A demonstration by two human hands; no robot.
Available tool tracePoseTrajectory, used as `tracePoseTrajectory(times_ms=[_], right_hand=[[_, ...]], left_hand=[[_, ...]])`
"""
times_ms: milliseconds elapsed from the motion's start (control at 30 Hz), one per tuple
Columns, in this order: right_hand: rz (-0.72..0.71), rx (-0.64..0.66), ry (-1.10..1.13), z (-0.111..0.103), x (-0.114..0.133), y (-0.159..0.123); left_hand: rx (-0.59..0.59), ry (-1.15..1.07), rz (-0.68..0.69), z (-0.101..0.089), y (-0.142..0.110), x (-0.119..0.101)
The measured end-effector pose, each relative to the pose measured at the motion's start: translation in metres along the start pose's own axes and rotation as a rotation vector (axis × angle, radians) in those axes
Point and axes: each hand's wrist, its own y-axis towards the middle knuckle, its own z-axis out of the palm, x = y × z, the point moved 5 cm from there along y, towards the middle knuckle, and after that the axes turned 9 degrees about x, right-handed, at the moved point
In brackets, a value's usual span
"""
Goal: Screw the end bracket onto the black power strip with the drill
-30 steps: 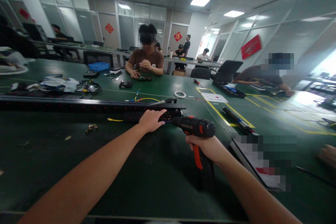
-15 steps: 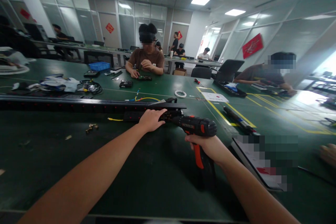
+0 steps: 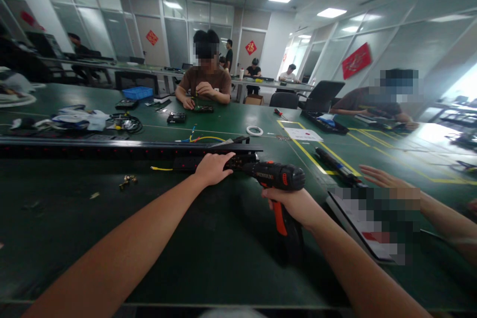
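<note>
A black and orange cordless drill (image 3: 276,175) lies sideways in my right hand (image 3: 292,203), fingers wrapped round its handle. Its nose points left at the end of a long black rail (image 3: 112,151) with small red dots; the bit's tip is hard to make out. My left hand (image 3: 211,169) grips the rail's right end, index finger stretched along the top and thumb on the near side. Brass-coloured metal parts show between the hand and the drill. A yellow-tipped lead (image 3: 161,168) sticks out left of my hand, and coloured wires (image 3: 204,139) lie behind the rail.
Small brass pieces (image 3: 128,180) lie near the rail. A white tape ring (image 3: 254,131), a black cylindrical tool (image 3: 335,164) and a tablet-like device (image 3: 357,223) are to the right. Another person's hand (image 3: 391,182) reaches over the device. A co-worker (image 3: 204,84) sits opposite.
Another person's hand has come in from the right over the tablet-like device. My hands and the drill stay in place against the rail; the view has shifted slightly.
</note>
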Motion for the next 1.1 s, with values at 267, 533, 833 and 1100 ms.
tracePoseTrajectory(times_ms=[267, 533, 833, 1100], right_hand=[[-0.013, -0.006, -0.008, 0.0016, 0.0033, -0.0009], [-0.021, -0.002, -0.03, 0.0023, 0.0053, -0.0029], [-0.008, 0.017, -0.028, 0.0022, 0.0037, -0.0008], [0.005, 0.007, -0.035, 0.0024, 0.0034, -0.0014]], left_hand=[[-0.008, 0.014, 0.005, -0.001, -0.0002, -0.0011], [-0.002, 0.011, 0.001, -0.0009, -0.0003, -0.0008], [-0.004, -0.004, 0.009, 0.001, 0.0005, 0.0005], [0.004, -0.016, 0.002, 0.0004, -0.0003, 0.0005]])
